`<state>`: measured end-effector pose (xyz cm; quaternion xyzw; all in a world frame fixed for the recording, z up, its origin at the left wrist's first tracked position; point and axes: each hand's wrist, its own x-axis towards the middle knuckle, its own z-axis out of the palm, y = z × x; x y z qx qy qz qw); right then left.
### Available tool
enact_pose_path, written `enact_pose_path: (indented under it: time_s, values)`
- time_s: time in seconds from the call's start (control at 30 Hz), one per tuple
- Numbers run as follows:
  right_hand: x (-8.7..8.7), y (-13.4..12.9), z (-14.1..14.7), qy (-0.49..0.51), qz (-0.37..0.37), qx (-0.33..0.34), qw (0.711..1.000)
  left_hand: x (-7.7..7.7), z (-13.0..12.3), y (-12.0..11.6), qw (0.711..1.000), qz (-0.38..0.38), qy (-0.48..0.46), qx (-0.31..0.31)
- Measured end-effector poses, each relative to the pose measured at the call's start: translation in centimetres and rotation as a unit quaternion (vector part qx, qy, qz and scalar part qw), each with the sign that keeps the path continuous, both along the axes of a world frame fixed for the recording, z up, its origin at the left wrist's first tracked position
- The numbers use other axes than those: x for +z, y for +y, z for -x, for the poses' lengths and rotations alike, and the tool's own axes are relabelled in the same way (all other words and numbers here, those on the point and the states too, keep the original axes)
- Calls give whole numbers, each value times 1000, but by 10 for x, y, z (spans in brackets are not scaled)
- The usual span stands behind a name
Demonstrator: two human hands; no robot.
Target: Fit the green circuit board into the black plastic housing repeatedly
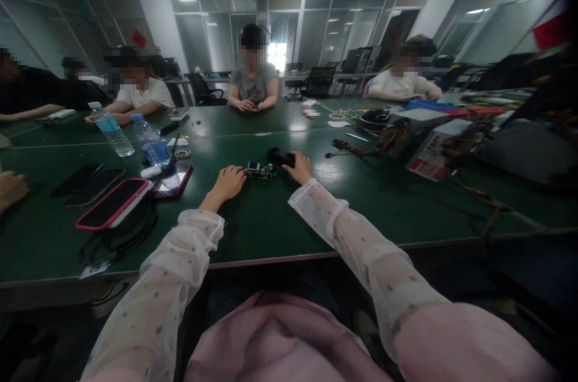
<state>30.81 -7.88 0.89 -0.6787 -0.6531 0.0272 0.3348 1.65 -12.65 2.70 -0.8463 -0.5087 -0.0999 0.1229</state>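
A small green circuit board (262,172) with a little screen lies on the green table in front of me. My left hand (230,182) is at its left end, closed fingers on the edge. Just behind the board sits a black plastic box (279,156), its upper side looking hollow or recessed. My right hand (300,169) grips the right end of this box, thumb toward the board. The fingertips of both hands are partly hidden.
To the left are phones, one with a pink-edged case (115,204), two water bottles (112,129) (152,140) and a tape roll (182,153). Metal power supply boxes (428,150) with tangled cables stand at right. Several people sit around the table; a hand (12,190) shows at far left.
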Motion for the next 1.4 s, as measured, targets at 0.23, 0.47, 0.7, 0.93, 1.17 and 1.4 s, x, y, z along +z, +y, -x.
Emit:
enact_pose_path:
  time_s: [0.23, 0.47, 0.7, 0.93, 1.17, 1.4]
  values:
    - [0, 1, -1, 3, -14, 6, 1000, -14, 14, 17, 998, 25, -36, 36]
    - [2, -1, -1, 10, -18, 27, 999, -24, 18, 31, 993, 93, -59, 34]
    - [2, -2, -2, 9, -13, 25, 1000, -21, 17, 29, 993, 96, -64, 35]
    - [-3, 4, -4, 32, -22, 18, 999, -21, 16, 29, 993, 92, -66, 41]
    - [-7, 12, -6, 78, -46, 23, 996, -19, 15, 26, 993, 89, -71, 36]
    - [8, 10, 5, 254, -80, 150, 952, -17, 15, 25, 992, 91, -73, 37]
